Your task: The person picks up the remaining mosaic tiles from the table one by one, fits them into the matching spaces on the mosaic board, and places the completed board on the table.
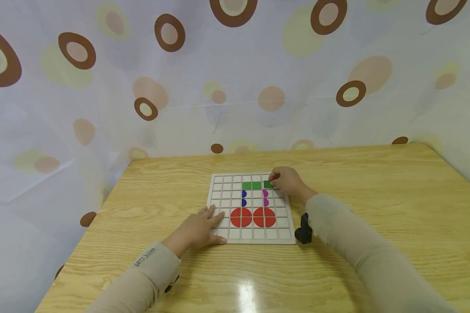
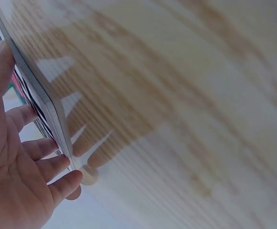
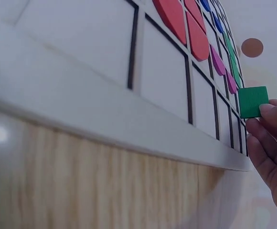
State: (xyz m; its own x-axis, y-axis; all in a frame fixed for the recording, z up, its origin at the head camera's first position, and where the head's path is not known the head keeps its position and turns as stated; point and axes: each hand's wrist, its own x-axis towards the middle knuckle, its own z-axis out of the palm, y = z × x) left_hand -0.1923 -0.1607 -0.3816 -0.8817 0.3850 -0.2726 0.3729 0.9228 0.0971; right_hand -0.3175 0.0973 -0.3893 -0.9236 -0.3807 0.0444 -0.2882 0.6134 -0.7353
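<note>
A white grid board point(image 1: 223, 238) lies flat on the wooden table. My right hand point(image 1: 291, 181) pinches a green square tile point(image 3: 253, 101) between thumb and fingers, over the board's upper right cells. Two green squares point(image 1: 252, 185) sit in the cells to its left. Below them are blue half-round pieces point(image 1: 244, 198) and magenta half-round pieces point(image 1: 265, 198). Red quarter pieces form two circles point(image 1: 241, 217) lower down. My left hand point(image 1: 199, 228) rests with spread fingers on the board's lower left edge; in the left wrist view its fingertips point(image 2: 47, 148) touch the rim.
The wooden table point(image 1: 168, 178) reaches out around the board on all sides. A patterned cloth point(image 1: 235, 87) hangs behind the table. A small black device point(image 1: 304, 229) is strapped at the right wrist, beside the board's right edge.
</note>
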